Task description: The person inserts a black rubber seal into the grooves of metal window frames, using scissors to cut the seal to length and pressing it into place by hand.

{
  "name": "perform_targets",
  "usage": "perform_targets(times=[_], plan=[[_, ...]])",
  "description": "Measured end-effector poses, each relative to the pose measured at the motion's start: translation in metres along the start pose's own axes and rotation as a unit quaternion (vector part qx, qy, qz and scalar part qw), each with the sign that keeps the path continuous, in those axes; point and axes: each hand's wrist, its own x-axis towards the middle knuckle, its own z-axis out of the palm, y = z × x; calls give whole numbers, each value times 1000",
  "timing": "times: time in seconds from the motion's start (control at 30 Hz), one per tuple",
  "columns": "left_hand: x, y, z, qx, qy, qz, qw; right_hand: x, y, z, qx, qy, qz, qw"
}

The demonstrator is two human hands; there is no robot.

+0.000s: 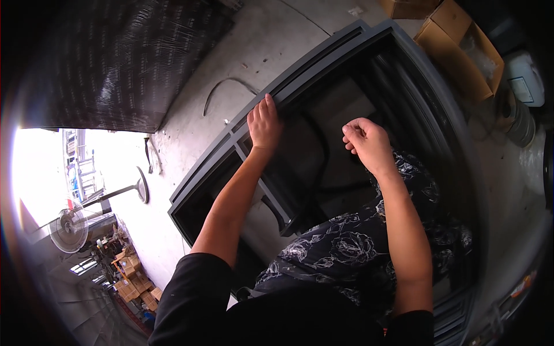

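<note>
A large dark grey frame, with long parallel rails and a crossbar, stretches diagonally around me. My left hand rests on its far rail near the crossbar joint, fingers stretched over the edge. Over the frame's opening, my right hand is raised with thumb and fingers pinched together. Whatever it may hold is too small or hidden to make out. A black curved strip hangs in the shaded opening between my hands; I cannot tell whether it reaches the right hand.
Beyond the frame, a thin curved strip lies on the concrete floor. A black-wrapped stack stands far left, above a pedestal fan and cardboard boxes. At right are an open carton and a white jug.
</note>
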Motion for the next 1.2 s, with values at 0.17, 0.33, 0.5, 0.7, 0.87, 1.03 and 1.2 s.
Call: perform_targets(times=[0.17,0.33,0.5,0.7,0.87,1.03,1.2], plan=[[-25,-22,-10,-6,-86,-20,996,-4,4,3,9,17,-13,1000],[-31,-29,11,32,-64,-27,997,-3,11,-2,18,35,-22,999],[-39,-29,-24,80,-112,-41,990,-6,15,-8,18,40,-15,999],[-53,-50,-3,162,-152,-39,974,-4,13,-4,19,37,-21,999],[-49,-48,-8,129,-182,-57,973,-6,16,-7,17,34,-10,999],[-52,-60,-11,125,-229,-52,964,-7,20,-6,9,41,-18,999],[-49,-65,-10,137,-269,-57,952,-12,25,-10,16,55,-23,998]])
